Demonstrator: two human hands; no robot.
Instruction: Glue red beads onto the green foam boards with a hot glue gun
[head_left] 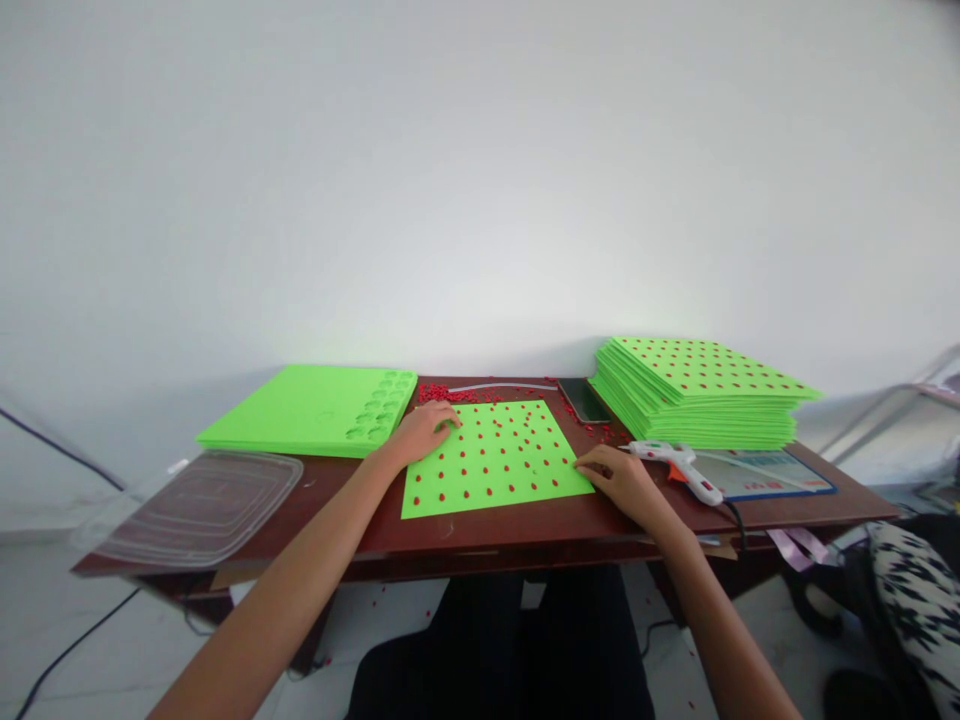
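A bright green sheet (480, 500) dotted with rows of small red pieces lies flat on the dark red table in front of me. My left hand (424, 432) rests over its upper left edge, fingers a little bent and apart, with no object showing in them. At the right edge, my right hand (616, 478) has thumb and fingertips close together on the sheet's border. Loose red pieces (435, 394) are heaped and scattered behind the sheet. Beside my right hand lies a white glue gun (679, 464) with an orange trigger.
To the left is a stack of plain green sheets (277, 410), with a clear plastic lid (202, 505) before it. A tall stack of dotted green sheets (697, 400) stands right. A phone (585, 400) lies behind; the table (480, 540) meets a white wall (480, 200).
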